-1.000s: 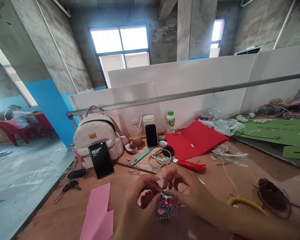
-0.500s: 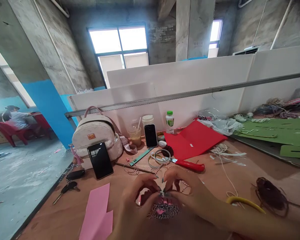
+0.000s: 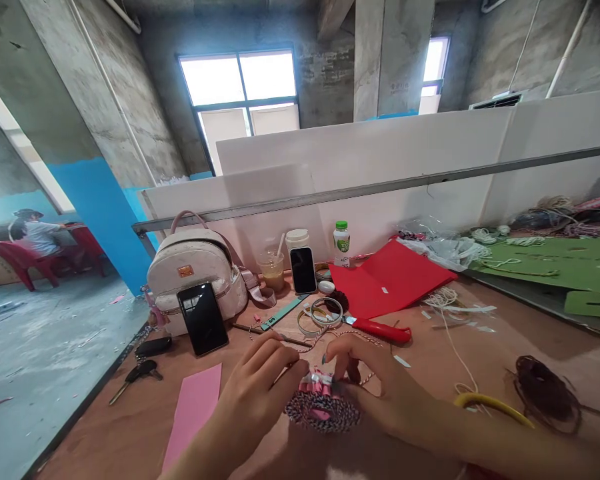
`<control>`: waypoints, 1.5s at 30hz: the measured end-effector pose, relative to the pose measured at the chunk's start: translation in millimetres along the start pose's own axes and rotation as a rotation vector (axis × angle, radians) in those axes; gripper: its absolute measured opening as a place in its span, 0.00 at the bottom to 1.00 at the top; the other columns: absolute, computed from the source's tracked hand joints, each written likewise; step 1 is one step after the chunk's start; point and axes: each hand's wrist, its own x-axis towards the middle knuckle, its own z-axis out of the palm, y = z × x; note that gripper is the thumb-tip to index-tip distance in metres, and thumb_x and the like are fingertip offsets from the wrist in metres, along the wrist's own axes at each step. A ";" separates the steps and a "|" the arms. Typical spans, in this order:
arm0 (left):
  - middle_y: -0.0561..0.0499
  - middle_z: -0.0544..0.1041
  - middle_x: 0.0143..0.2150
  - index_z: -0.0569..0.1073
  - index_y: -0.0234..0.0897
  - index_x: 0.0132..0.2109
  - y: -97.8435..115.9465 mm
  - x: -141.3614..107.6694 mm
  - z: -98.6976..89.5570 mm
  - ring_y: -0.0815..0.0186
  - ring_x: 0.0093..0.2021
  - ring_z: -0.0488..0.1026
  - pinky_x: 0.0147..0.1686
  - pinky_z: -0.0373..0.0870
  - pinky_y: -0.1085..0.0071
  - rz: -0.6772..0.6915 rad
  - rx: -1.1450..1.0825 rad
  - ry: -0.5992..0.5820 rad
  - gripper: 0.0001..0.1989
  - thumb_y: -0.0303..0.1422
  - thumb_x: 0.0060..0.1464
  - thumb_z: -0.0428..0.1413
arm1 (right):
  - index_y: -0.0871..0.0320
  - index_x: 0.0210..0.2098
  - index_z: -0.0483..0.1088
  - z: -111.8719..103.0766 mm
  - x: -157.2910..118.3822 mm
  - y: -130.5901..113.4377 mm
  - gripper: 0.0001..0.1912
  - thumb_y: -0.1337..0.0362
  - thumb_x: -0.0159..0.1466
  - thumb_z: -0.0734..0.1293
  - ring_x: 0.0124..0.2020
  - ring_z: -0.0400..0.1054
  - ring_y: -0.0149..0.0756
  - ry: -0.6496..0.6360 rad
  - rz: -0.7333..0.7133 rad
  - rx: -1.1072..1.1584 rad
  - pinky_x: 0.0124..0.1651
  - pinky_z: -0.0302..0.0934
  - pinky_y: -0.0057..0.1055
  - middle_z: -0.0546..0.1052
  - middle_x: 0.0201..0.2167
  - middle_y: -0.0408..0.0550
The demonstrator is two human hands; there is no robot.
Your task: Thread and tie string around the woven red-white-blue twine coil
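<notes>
An oval piece of coiled black-and-white braided cord (image 3: 325, 417), with pink in its middle and pink and white bands along its upper edge, is between my hands. My left hand (image 3: 263, 380) closes at the upper left of the piece, its fingers bent and its thumb hidden. On the other side, my right hand (image 3: 367, 377) pinches the right end of the banded edge between thumb and forefinger. Pink-and-white twisted cord (image 3: 367, 379) runs behind my right hand. A thin brown stick (image 3: 296, 342) lies just beyond my left fingers.
Beyond the hands are tape rolls (image 3: 327, 312), a red-handled cutter (image 3: 383, 330) and red sheets (image 3: 395, 277). To the left lie pink paper (image 3: 193, 407), keys (image 3: 140, 373), a phone (image 3: 203, 319) and a backpack (image 3: 195, 267). A yellow ring (image 3: 493, 403) and dark cord (image 3: 545, 393) are at right.
My left hand has shifted left and turned its back up, leaving the central pinch. More of the coiled piece and its bands shows. My right hand stays on the edge.
</notes>
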 end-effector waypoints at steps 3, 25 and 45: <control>0.46 0.76 0.35 0.73 0.32 0.40 -2.5 -1.3 0.9 0.61 0.39 0.69 0.46 0.70 0.62 -0.015 0.004 -0.015 0.10 0.23 0.68 0.48 | 0.49 0.50 0.65 -1.4 -1.9 3.0 0.21 0.77 0.62 0.62 0.33 0.63 0.33 -0.016 0.019 -0.030 0.36 0.58 0.30 0.69 0.34 0.39; 0.53 0.70 0.32 0.65 0.39 0.31 -4.3 1.5 -2.2 0.63 0.34 0.67 0.38 0.66 0.66 -0.402 -0.227 -0.078 0.14 0.29 0.68 0.47 | 0.52 0.49 0.66 0.9 1.3 21.1 0.08 0.57 0.72 0.63 0.42 0.65 0.36 0.077 -0.001 0.080 0.45 0.60 0.33 0.71 0.41 0.45; 0.50 0.79 0.21 0.81 0.36 0.25 -10.0 11.7 -5.3 0.68 0.22 0.73 0.23 0.70 0.75 -0.958 -1.093 0.092 0.22 0.53 0.48 0.66 | 0.56 0.48 0.71 6.6 0.0 35.1 0.27 0.40 0.70 0.59 0.52 0.70 0.46 -0.237 0.245 0.287 0.59 0.62 0.45 0.75 0.47 0.56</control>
